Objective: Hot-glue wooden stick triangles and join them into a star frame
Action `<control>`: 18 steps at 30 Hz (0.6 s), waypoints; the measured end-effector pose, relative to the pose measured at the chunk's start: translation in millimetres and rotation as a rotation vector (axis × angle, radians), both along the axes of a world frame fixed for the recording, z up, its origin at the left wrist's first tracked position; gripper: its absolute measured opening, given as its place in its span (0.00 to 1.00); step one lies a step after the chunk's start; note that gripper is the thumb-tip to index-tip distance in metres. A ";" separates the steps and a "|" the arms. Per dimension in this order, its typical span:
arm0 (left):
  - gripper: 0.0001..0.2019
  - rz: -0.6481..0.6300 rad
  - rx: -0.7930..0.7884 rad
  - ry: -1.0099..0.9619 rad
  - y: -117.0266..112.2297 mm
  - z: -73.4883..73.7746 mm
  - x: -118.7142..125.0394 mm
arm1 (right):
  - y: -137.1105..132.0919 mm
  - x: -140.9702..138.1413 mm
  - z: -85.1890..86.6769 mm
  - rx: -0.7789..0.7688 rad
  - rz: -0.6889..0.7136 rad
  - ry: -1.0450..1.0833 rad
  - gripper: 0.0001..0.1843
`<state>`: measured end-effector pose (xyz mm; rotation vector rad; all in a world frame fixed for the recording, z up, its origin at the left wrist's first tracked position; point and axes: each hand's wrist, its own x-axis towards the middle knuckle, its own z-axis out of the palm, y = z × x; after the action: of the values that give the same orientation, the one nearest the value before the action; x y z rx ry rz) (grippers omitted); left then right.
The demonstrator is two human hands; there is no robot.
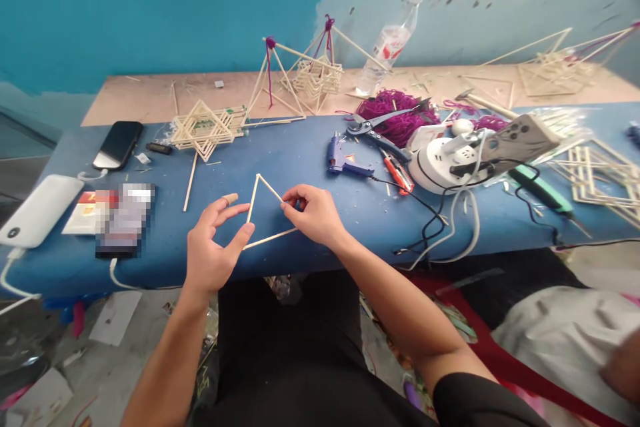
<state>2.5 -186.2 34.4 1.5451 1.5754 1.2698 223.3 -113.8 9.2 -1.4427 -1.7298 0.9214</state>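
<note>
A triangle of thin wooden sticks [270, 239] is between my hands, low over the front of the blue table. My left hand [213, 247] has its thumb and fingertips at the triangle's left side, with the other fingers loosely spread. On the opposite side, the fingertips of my right hand [316, 215] pinch the sticks near the right corner, which those fingers partly hide. The triangle's top corner points away from me. A blue glue gun [345, 159] lies beyond my right hand. A stack of stick frames forming a star [207, 130] rests farther back on the left.
Stick structures tied with purple yarn [271, 43] stand along the back beside a plastic bottle [387, 47]. To the right are pliers [383, 130], a red cutter [399, 172], a white power socket tower [440, 163] and trailing cables. Phones [118, 145] lie left. Another person [565, 333] sits at right.
</note>
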 end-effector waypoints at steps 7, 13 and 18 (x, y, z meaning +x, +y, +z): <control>0.29 0.008 0.213 -0.373 21.6 18.5 -5.2 | 8.5 3.4 8.6 0.025 -0.065 0.263 0.09; 0.16 0.235 -0.164 -0.866 45.0 -0.7 -16.8 | 26.4 4.4 26.8 -0.013 -0.142 0.475 0.12; 0.18 0.116 -0.380 -0.925 50.7 0.8 6.2 | 49.7 -0.3 48.1 0.052 -0.172 0.678 0.14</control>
<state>8.7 -135.4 35.1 0.4881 1.1767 1.3531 222.9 -64.1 57.3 -1.0509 -1.1013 1.0981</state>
